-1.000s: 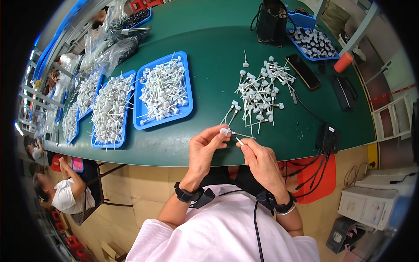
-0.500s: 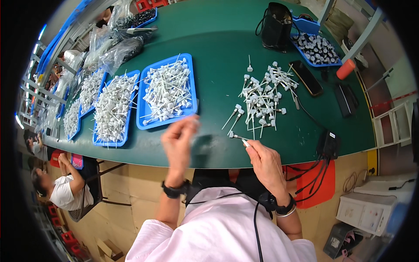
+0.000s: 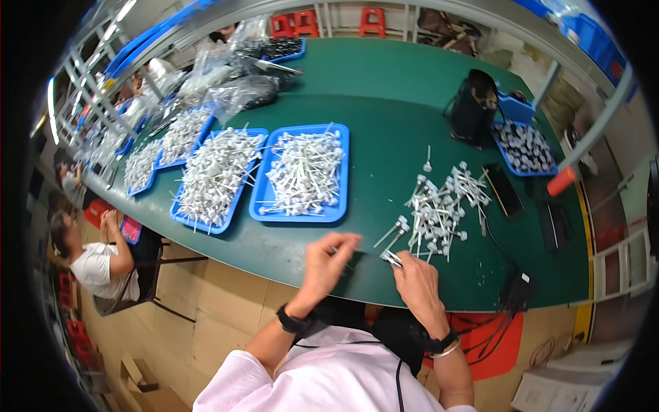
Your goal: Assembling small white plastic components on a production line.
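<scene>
My right hand grips a small, slender tool with a shiny metal tip, whose kind I cannot make out. Its tip is beside the near edge of a loose pile of white-headed pieces with thin stems. To its left, my left hand hovers near the table edge with thumb and forefinger drawn together; whether they pinch anything small is hidden. Beyond the left hand lies a blue tray heaped with the same stemmed pieces. A second filled blue tray stands left of it.
A green table carries more filled trays and plastic bags at the far left. On the right are a phone, a black bag, a tray of dark-and-clear parts and a cabled black box. A seated person is at left.
The view has tilted up and shifted, so the table sits lower in it. My left hand has moved right, away from the near tray and closer to my right hand, which keeps the tool.
</scene>
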### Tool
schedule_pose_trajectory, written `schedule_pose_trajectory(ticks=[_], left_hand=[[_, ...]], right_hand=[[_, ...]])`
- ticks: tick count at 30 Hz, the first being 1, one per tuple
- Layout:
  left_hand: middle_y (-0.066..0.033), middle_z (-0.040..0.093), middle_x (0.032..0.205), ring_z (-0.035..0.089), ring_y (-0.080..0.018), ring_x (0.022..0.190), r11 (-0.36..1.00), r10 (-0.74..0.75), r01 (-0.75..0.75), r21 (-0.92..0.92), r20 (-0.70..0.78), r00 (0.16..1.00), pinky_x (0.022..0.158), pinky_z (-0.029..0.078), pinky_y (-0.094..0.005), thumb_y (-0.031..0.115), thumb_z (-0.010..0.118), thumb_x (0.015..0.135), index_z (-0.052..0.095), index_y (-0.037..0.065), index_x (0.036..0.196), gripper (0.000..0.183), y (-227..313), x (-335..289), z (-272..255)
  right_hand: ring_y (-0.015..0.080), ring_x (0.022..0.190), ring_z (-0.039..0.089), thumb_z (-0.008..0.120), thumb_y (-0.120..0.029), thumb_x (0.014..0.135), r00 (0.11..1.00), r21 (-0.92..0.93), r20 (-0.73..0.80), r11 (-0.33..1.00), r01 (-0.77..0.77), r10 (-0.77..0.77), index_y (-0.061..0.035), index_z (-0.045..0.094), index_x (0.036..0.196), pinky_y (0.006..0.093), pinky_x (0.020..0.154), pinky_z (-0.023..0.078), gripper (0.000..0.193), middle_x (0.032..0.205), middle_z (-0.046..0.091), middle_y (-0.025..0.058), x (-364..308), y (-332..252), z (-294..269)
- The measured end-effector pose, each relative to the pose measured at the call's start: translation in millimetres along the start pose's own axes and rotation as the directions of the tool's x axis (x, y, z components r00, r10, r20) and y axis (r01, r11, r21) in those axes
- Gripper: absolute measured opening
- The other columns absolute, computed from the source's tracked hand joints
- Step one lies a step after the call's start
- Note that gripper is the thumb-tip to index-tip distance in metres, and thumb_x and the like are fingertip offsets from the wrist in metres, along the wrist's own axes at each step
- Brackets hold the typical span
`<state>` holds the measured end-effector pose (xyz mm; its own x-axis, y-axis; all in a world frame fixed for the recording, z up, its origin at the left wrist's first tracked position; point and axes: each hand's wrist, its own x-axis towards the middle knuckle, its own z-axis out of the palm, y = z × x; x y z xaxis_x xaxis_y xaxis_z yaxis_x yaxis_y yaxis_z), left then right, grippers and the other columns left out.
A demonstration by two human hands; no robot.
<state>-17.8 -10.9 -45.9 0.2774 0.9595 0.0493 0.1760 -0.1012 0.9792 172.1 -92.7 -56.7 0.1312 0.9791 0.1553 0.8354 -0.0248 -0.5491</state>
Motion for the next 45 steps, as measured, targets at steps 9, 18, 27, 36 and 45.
schedule_pose_trajectory(ticks=[9, 18, 27, 36, 45], left_hand=[[-0.004, 0.067, 0.095, 0.056, -0.0072, 0.072, 0.744, -0.296, 0.427, -0.513, 0.32, 0.9, 0.057, 0.046, -0.0204, 0.02, 0.061, 0.098, 0.066, -0.002, 0.116, 0.029, 3, -30, 27], [-0.0002, 0.062, 0.085, 0.052, -0.006, 0.072, 0.775, -0.222, 0.332, -0.537, 0.26, 0.94, 0.06, 0.043, -0.0199, 0.018, 0.068, 0.093, 0.071, 0.004, 0.106, 0.02, 12, -24, 22], [-0.0096, 0.071, 0.094, 0.065, -0.0121, 0.071, 0.813, -0.107, 0.294, -0.503, 0.367, 0.924, 0.06, 0.05, -0.0222, 0.011, 0.06, 0.096, 0.06, 0.0, 0.117, 0.024, 16, -23, 27], [-0.0131, 0.071, 0.102, 0.07, -0.0147, 0.085, 0.81, -0.186, 0.339, -0.479, 0.34, 0.922, 0.071, 0.056, -0.0252, 0.006, 0.057, 0.096, 0.061, -0.002, 0.121, 0.026, 14, -22, 22], [-0.0129, 0.071, 0.103, 0.071, -0.0161, 0.088, 0.819, -0.19, 0.339, -0.463, 0.338, 0.922, 0.071, 0.057, -0.0246, 0.007, 0.061, 0.095, 0.061, -0.005, 0.12, 0.027, 13, -22, 26]], right_hand=[[0.0325, 0.064, 0.064, 0.066, -0.003, 0.085, 0.979, 0.314, -0.205, 0.948, 0.056, 0.01, -0.0008, 0.059, 0.1, 0.0389, 0.055, 0.048, 0.016, 0.077, 0.064, 0.0151, -12, -38, -5], [0.0365, 0.075, 0.065, 0.064, -0.009, 0.09, 0.978, 0.33, -0.143, 0.939, -0.098, 0.153, -0.002, 0.055, 0.112, 0.0435, 0.064, 0.049, 0.025, 0.088, 0.065, 0.0185, -20, -49, -20], [0.0319, 0.066, 0.06, 0.058, -0.008, 0.094, 0.987, 0.223, -0.162, 0.974, 0.047, -0.01, -0.0069, 0.061, 0.118, 0.04, 0.057, 0.046, 0.024, 0.08, 0.059, 0.0144, -28, -66, -55], [0.0341, 0.063, 0.062, 0.058, -0.012, 0.095, 0.987, 0.105, -0.158, 0.994, 0.035, -0.019, -0.0063, 0.055, 0.111, 0.0433, 0.052, 0.046, 0.018, 0.079, 0.061, 0.0131, -26, -53, -39], [0.0306, 0.059, 0.062, 0.059, -0.008, 0.092, 0.99, 0.023, -0.136, 0.999, 0.043, -0.04, -0.008, 0.056, 0.116, 0.0414, 0.05, 0.048, 0.024, 0.074, 0.057, 0.0102, -30, -50, -39]])
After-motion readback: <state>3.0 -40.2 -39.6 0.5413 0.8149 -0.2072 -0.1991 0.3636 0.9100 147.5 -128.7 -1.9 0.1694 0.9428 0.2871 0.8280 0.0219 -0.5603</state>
